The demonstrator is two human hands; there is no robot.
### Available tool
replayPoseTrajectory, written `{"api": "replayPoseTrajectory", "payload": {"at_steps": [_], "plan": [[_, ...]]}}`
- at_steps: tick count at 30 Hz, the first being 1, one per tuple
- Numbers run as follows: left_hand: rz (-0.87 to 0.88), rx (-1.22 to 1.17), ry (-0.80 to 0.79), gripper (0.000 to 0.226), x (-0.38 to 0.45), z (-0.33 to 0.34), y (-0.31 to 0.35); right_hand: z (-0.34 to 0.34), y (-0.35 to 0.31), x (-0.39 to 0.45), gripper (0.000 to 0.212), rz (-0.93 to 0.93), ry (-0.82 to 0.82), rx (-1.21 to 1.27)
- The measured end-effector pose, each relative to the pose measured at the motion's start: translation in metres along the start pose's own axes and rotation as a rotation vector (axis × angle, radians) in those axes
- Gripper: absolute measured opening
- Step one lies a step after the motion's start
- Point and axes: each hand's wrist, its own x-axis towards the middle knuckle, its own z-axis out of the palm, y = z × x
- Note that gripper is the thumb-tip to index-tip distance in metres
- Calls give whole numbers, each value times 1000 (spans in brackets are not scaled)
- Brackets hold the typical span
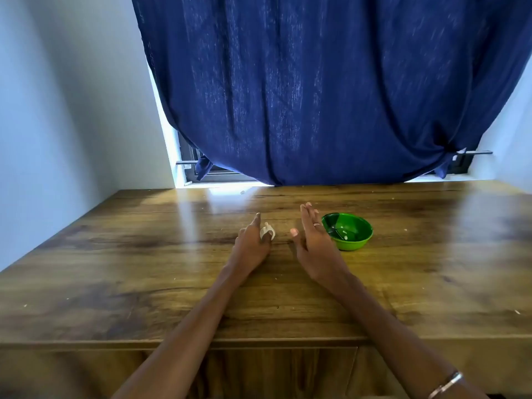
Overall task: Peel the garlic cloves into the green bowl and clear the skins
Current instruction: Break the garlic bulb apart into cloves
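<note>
Desk (144, 254) of brown wood grain filled the lower half of the frame, with a dark blue curtain (316, 82) hanging behind it at upper centre. Green bowl (358, 243) stood right of centre on the desk, holding a small white piece that looked like a peeled clove; the detail was too small to confirm. Left hand (252, 244) lay at centre, thumb and fingers pinching a white garlic clove (267, 231) or its skin just above the desk. Right hand (312, 240) was released, fingers straight and together, grasping nothing, just beside the bowl's left rim. Ring showed on one right finger, and a bangle (446, 384) on the right wrist at lower right.
</note>
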Motion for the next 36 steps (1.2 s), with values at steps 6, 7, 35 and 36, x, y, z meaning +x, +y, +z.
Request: {"api": "replayPoseTrajectory", "payload": {"at_steps": [6, 7, 35, 36], "plan": [[32, 57, 39, 45, 5, 1, -4, 3, 0, 4, 66, 94, -73, -31], [36, 47, 37, 46, 5, 0, -4, 3, -1, 5, 64, 110, -87, -38], [-14, -364, 35, 35, -41, 15, 19, -3, 17, -11, 23, 112, 52, 451], [0, -345, 37, 34, -42, 15, 19, -4, 17, -12, 24, 122, 38, 470]]}}
